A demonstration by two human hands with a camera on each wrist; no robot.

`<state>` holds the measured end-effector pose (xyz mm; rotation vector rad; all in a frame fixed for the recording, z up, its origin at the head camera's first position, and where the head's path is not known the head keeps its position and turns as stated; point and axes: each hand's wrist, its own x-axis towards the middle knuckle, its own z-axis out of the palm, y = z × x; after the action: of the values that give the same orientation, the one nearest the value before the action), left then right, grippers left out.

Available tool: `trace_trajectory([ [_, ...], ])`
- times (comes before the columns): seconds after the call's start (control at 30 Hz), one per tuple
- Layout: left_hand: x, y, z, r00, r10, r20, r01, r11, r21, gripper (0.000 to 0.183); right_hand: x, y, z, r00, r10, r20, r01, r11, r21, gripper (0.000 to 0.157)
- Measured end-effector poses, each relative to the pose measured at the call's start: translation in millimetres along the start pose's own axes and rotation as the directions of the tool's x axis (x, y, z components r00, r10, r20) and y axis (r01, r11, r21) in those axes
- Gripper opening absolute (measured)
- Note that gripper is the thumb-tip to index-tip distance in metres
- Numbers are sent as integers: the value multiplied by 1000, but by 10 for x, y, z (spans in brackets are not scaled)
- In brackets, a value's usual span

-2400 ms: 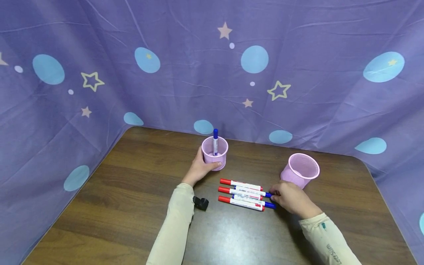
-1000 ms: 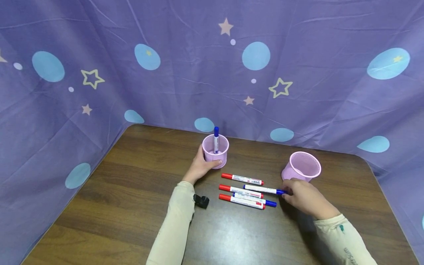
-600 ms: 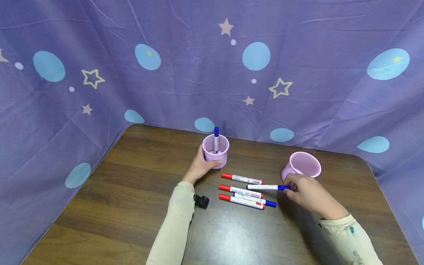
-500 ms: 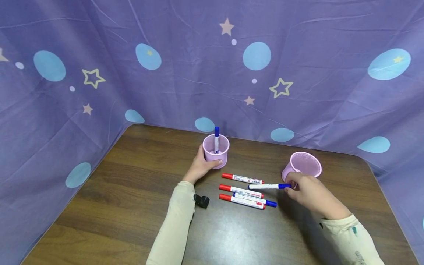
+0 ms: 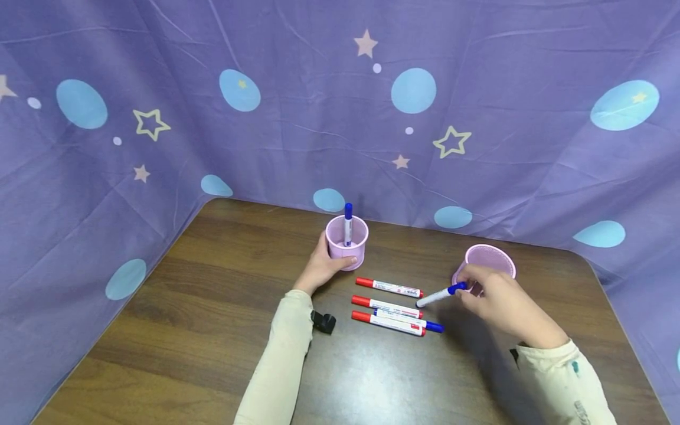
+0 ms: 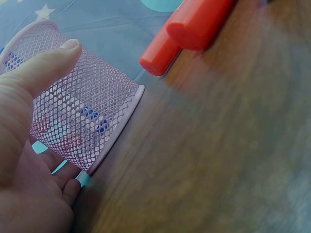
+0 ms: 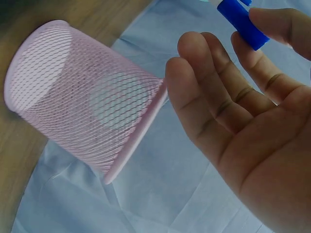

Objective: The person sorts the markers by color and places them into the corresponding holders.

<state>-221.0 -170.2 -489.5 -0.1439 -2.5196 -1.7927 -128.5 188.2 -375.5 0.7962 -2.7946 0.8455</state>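
My right hand (image 5: 499,301), the nearer to the pink mesh cup (image 5: 489,258), pinches the blue-capped marker (image 5: 434,297) at that cup's near-left side; its long axis slants, white end away from the cup; my left hand (image 5: 321,264), farther off, grips the second cup (image 5: 342,252).

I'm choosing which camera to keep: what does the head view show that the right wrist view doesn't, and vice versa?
Head only: the left hand around a pink cup with a blue marker standing in it, three red-capped markers and another blue marker lying down.

Right wrist only: the right hand's palm side.

Both: that hand's grip on the cap of a third blue marker, the second pink cup, the table and the backdrop.
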Motion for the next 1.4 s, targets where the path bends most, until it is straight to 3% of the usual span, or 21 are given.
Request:
trace_trajectory([
  [0.23,-10,5,-2,1000,1,4,0,1000,-17,96,62,-50,-15,999,-12,-42,13,1000,21,19],
  [0.5,-6,2,4,1000,-7,6,7,1000,-13,98,118,-44,-17,996,-17,-87,28,992,122,19],
  [0.77,-10,-5,2,1000,-7,2,8,1000,-25,98,214,-121,-71,979,-44,-200,71,989,129,20],
  [1.03,-8,1,-1,1000,-12,2,12,1000,-19,99,286,-193,-90,979,-5,-203,37,987,154,16],
  [1.4,-9,19,5,1000,-21,-3,21,1000,-6,99,548,-414,-99,958,-14,-287,76,976,206,13],
])
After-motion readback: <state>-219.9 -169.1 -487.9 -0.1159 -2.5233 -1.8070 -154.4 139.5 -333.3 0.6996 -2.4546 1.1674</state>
